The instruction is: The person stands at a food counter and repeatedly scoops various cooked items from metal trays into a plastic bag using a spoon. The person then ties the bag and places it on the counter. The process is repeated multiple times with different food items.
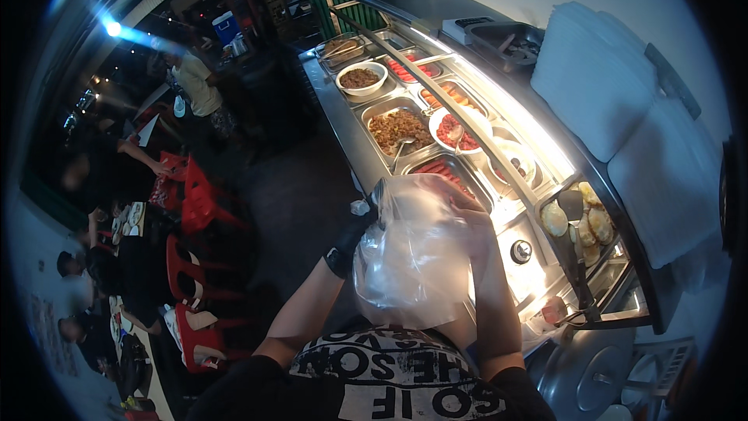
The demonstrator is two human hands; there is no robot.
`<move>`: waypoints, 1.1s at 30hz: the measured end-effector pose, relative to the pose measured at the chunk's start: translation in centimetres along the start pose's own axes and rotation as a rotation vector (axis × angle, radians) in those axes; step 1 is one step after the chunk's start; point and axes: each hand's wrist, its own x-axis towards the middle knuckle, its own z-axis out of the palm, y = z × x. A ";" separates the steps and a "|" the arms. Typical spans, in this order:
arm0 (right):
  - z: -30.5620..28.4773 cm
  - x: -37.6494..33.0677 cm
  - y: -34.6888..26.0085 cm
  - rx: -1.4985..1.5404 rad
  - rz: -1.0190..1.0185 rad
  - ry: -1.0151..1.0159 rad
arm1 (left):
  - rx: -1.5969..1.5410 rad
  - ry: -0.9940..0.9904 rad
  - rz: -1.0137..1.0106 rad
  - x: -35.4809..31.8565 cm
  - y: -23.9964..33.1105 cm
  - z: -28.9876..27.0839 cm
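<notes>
Closest to the camera, down at 6 o'clock, is the person's dark shirt with white lettering point(389, 378), both forearms coming up from it. Dead centre, both hands are on a clear plastic bag point(409, 261), held up in the air just in front of the chest. The left hand point(360, 230) wears a black glove and is closed on the bag's top edge at about 11 o'clock of the bag. The right hand point(466, 214) sits behind the plastic at about 1 o'clock of it, so it looks blurry, but it seems to be pinching the bag's rim too. Can't tell what's in the bag, if anything.

Just past the bag, running from 3 o'clock up to 12, is a lit steel worktop point(343, 121) with food trays sunk into it. The nearest tray point(456, 175) holds something red, right behind the bag. Next one up has brown chopped food point(399, 129) with a spoon in it, beside a bowl of red stuff point(456, 134). At 4 o'clock there's a compartment of round flat fried pieces point(580, 222) with tongs point(580, 273).

Over at 9 o'clock, well away, red plastic chairs point(195, 203) and people sitting at tables. Far off at 11 o'clock, a person in a light shirt point(196, 82) stands.
</notes>
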 end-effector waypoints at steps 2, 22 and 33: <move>-2.9 1.6 1.9 0.044 0.068 0.000 | 0.241 -0.012 0.050 0.7 -0.2 -1.8; -8.3 -1.1 13.5 -0.726 -0.437 1.103 | 0.665 0.390 0.191 -3.0 -1.5 -12.9; 11.8 -2.4 4.8 -1.041 -0.410 0.058 | 0.594 0.129 0.254 -8.5 4.8 4.5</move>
